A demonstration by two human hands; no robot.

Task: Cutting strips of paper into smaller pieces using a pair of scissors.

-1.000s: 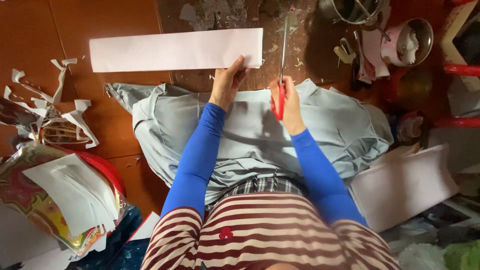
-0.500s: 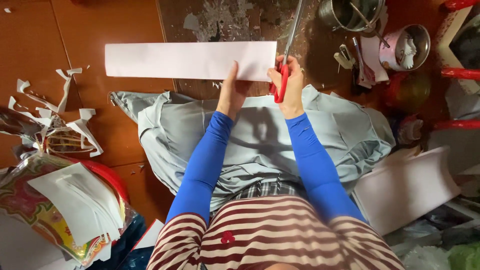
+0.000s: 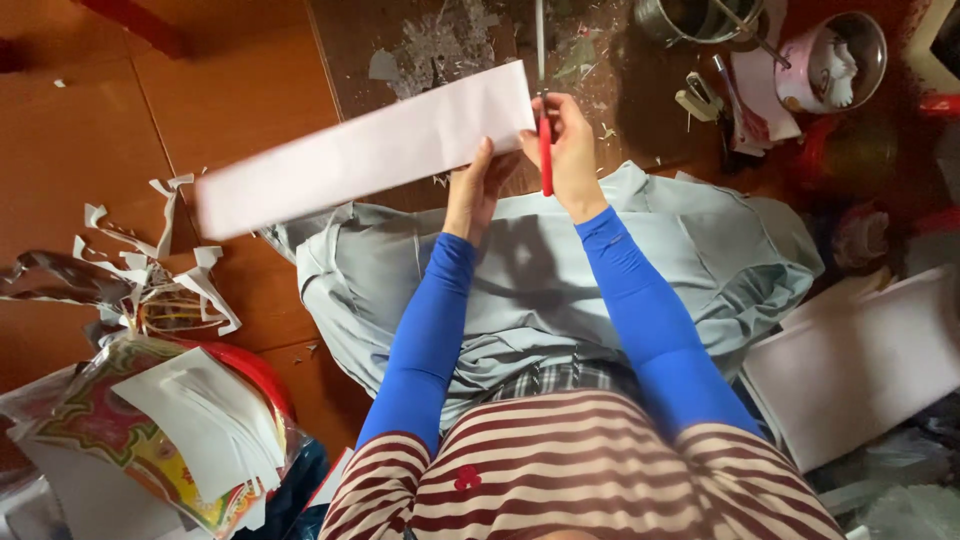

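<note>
Metal pot (image 3: 700,18): it sits past the far right end of the paper strip, near the top edge. A thin metal stick leans out of it. You cannot see what else is inside.
Pink cup (image 3: 828,62): it stands to the right of the metal pot, far from the paper strip. Something white and crumpled is in it.
Paper strip (image 3: 365,150): a long pale pink strip. You hold it up over the brown floor, past your knees. Its left end dips low and its right end is up high.
Left hand (image 3: 478,188): your fingers are pinched on the near edge of the paper strip, close to its right end.
Right hand (image 3: 568,140): your fingers are curled tight round the red handles of the scissors (image 3: 543,120), right at the strip's right end. The blades point away from you, and I cannot tell how far apart they are.
Scrap pile (image 3: 150,270): white cut bits lie on the floor below the strip's left end.
White sheets (image 3: 215,420): a stack lies on a bright bag, well below the strip's left end.
What changed: half a second ago the paper strip lay flat and level. Now it is tipped, left end down. Your hands have come closer together.
</note>
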